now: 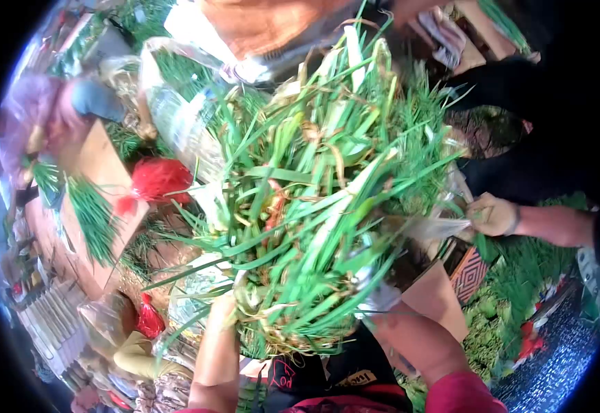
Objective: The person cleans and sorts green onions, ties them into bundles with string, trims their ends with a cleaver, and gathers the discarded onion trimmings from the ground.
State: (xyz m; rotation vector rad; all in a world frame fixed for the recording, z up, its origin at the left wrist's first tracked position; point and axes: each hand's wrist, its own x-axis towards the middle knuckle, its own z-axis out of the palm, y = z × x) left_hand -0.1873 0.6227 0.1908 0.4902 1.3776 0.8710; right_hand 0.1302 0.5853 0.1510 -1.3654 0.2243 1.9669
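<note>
A big loose heap of green onion leaves (314, 199), with some yellowed and browned strands, fills the middle of the view. My left hand (223, 310) grips its lower left edge, fingers partly covered by leaves. At the lower right side my right hand (382, 315) holds the same heap; its fingers are largely hidden and blurred. Whether a container lies under the leaves I cannot tell. A clear plastic bag (176, 127) spreads behind and around the heap. On the right, another person's hand (493, 215) pulls at the bag's edge.
Another person in orange (259, 24) is across from me. To the left, a cardboard sheet (97, 158) bears a bunch of green onions (93, 213), near a red plastic bag (159, 180). More greens (527, 275) lie at right. A small red bundle (148, 320) sits lower left.
</note>
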